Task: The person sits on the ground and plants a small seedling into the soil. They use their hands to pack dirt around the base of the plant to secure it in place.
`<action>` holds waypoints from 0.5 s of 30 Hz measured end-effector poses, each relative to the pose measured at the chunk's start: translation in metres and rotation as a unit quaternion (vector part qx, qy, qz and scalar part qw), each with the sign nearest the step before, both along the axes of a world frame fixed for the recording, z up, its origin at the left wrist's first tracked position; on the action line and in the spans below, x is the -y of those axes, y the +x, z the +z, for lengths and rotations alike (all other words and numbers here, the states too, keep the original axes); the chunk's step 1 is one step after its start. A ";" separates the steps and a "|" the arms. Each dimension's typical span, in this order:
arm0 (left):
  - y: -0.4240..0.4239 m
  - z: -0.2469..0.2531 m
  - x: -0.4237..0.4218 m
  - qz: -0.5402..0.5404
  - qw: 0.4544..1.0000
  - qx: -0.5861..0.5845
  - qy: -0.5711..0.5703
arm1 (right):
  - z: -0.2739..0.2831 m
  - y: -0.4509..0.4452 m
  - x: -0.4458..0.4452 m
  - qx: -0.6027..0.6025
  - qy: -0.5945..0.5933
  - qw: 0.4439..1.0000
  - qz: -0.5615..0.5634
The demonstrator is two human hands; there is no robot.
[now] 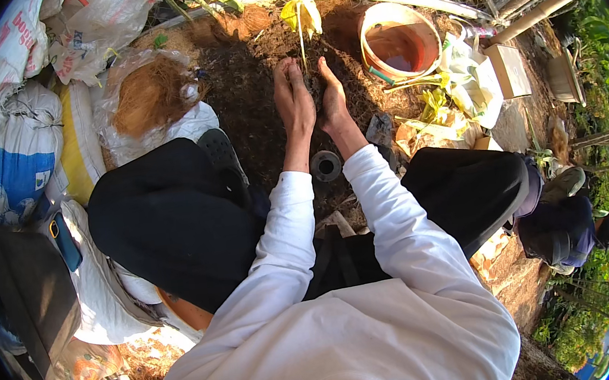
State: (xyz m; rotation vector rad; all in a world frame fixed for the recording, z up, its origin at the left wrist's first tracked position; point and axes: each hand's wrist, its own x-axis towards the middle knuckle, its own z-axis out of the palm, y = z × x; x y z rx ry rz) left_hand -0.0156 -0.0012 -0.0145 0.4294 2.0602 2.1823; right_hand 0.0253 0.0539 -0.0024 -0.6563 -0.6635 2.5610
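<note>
My left hand point(294, 98) and my right hand point(332, 94) rest low over dark soil point(249, 100), a narrow gap between them, palms turned partly toward each other. Just beyond the fingertips stands a small plant with a thin stem and yellowish leaves point(309, 16). Neither hand shows a grip on the stem; the soil side of the fingers is partly hidden. Below my wrists, between the white sleeves, a round dark pot or tube with an open top point(326, 166) sits on the ground. Brown coconut fibre point(150, 98) lies in clear plastic at the left.
A pinkish bucket point(400, 41) with brownish liquid stands at the upper right, near cut yellow leaves point(436, 113) and a cardboard box point(509, 71). Filled sacks point(14, 161) and a phone point(65, 242) are at the left. Another person point(559, 225) is at the far right.
</note>
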 end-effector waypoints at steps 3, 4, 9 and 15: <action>0.001 0.003 -0.003 0.017 0.996 -0.057 -0.066 | -0.014 -0.004 0.006 0.048 0.082 0.995 -0.002; 0.001 0.004 -0.004 0.023 0.995 -0.067 -0.077 | -0.017 -0.004 0.005 0.045 0.105 0.993 -0.008; 0.000 0.001 -0.011 -0.065 0.997 0.033 -0.019 | -0.026 -0.007 -0.012 0.056 0.191 0.979 -0.033; 0.004 0.017 -0.012 -0.087 0.985 0.149 0.024 | -0.032 -0.007 -0.020 0.043 0.197 0.976 -0.088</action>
